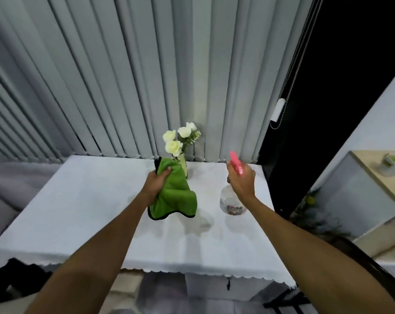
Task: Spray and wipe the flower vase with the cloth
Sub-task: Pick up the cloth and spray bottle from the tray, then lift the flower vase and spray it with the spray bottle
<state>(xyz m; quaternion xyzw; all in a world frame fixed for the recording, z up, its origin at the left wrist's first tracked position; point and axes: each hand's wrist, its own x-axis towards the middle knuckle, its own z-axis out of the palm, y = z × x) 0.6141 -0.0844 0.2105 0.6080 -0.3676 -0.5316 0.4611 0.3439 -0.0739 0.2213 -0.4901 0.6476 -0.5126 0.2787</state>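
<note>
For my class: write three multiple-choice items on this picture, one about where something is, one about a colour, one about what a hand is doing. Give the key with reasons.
1. Where does the vase stand?
A. at the table's far edge, near the blinds
B. on the floor
C. on the side shelf

2. What colour is the cloth?
A. white
B. green
C. pink

3. What is the right hand doing?
A. resting empty
B. gripping the spray bottle
C. holding flowers

Key: 1 A, it stands on the table just before the blinds; 2 B, plainly green in the left hand; 3 B, fingers wrap its pink top.

light: even, cool indoor | shadows: faint on bench [78, 200] (soft-edged) | blur: slight overall softness | edges: wide-angle bend in blinds [101, 75] | right window [350, 64]: black
</note>
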